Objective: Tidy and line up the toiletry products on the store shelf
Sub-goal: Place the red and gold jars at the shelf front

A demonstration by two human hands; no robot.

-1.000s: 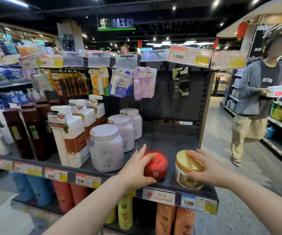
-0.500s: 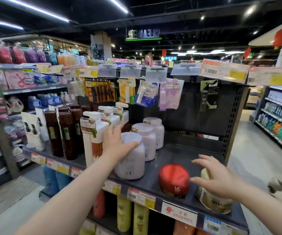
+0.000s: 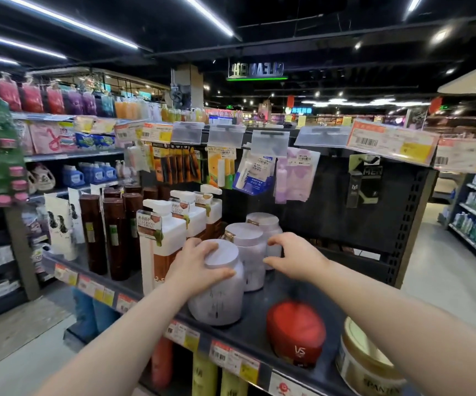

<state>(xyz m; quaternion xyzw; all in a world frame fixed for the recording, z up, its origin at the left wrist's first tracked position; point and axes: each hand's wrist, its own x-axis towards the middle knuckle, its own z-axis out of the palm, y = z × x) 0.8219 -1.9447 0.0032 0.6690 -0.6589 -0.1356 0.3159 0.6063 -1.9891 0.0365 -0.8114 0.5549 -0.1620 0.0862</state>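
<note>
Three pale lilac jars stand in a row on the dark shelf (image 3: 262, 332). My left hand (image 3: 198, 265) grips the front lilac jar (image 3: 219, 298) by its lid, thumb and fingers curled round it. My right hand (image 3: 294, 257) hovers beside the middle lilac jar (image 3: 249, 252), fingers bent, holding nothing; the back lilac jar (image 3: 262, 221) stands just behind it. A red VS jar (image 3: 297, 332) and a gold-lidded jar (image 3: 365, 364) sit near the shelf's front edge, under my right forearm.
White pump bottles (image 3: 162, 241) and brown bottles (image 3: 116, 235) stand left of the jars. Hanging packets (image 3: 254, 172) and price tags (image 3: 391, 142) line the back panel above. Price labels (image 3: 231, 360) run along the shelf lip. An aisle opens on the right.
My right hand left the gold-lidded jar and rose towards the middle lilac jar. My left hand went from the red jar to the front lilac jar and now grips its lid.
</note>
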